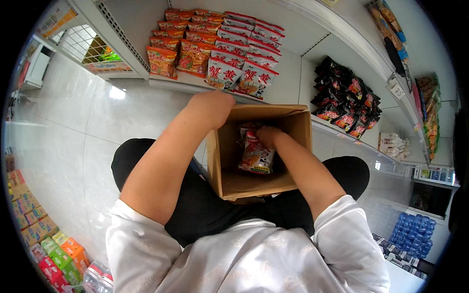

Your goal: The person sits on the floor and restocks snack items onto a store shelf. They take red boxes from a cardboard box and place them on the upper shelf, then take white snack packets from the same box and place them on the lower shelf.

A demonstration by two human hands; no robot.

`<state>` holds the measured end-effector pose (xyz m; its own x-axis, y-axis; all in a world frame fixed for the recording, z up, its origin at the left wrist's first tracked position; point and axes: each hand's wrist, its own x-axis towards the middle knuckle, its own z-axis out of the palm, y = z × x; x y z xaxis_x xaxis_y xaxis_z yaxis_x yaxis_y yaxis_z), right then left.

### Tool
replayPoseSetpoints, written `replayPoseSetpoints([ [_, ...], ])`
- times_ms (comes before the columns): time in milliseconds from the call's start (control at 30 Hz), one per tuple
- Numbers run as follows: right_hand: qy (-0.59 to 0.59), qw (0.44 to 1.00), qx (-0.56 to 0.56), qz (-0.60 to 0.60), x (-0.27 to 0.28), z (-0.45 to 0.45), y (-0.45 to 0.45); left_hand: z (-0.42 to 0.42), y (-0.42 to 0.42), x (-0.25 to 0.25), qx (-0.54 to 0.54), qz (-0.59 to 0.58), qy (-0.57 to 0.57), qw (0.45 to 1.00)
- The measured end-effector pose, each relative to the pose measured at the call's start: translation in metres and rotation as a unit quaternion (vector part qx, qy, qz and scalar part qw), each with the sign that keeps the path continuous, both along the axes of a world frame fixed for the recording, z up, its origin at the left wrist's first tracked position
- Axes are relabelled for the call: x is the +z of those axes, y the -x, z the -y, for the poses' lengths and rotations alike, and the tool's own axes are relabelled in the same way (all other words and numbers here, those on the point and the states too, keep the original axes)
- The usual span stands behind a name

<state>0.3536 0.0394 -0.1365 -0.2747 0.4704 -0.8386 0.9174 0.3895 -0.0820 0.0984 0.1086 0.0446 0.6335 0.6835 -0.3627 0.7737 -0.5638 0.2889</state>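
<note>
An open cardboard box [213,161] stands between my bent legs, up against the lower shelf. My left hand [214,108] is curled over its back left corner, with the fingertips hidden from me. Inside the box lies a red and silver snack bag [256,159], and part of another bag shows behind it. My right hand [269,136] reaches into the box and has its fingers closed at the upper end of the front bag. Similar white snack bags [224,73] with red tops stand in rows on the shelf just beyond the box.
Orange snack bags [194,56] fill rows on the left of the shelf [289,77]. To the right is a pile of black snack bags [346,95]. An upper shelf edge [366,44] juts out overhead. Bottled drinks [97,276] and cartons [60,258] stand behind me at left.
</note>
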Motion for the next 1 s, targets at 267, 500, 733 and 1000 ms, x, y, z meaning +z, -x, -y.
replayPoseSetpoints([
  [267, -0.143, 0.988, 0.055, 0.001, 0.005, 0.017, 0.0, 0.001, -0.004, 0.001, 0.004, -0.002, -0.008, 1.0],
  [500, -0.252, 0.96, 0.121, 0.014, 0.002, 0.035, -0.005, 0.001, -0.015, 0.007, 0.001, -0.012, 0.02, 1.0],
  [733, -0.157, 0.973, 0.17, -0.022, 0.027, 0.066, 0.047, 0.0, -0.012, -0.006, -0.008, -0.002, 0.004, 1.0],
  [1000, -0.022, 0.998, 0.063, 0.006, 0.042, 0.053, 0.069, 0.005, -0.014, 0.009, 0.004, -0.02, 0.013, 1.0],
])
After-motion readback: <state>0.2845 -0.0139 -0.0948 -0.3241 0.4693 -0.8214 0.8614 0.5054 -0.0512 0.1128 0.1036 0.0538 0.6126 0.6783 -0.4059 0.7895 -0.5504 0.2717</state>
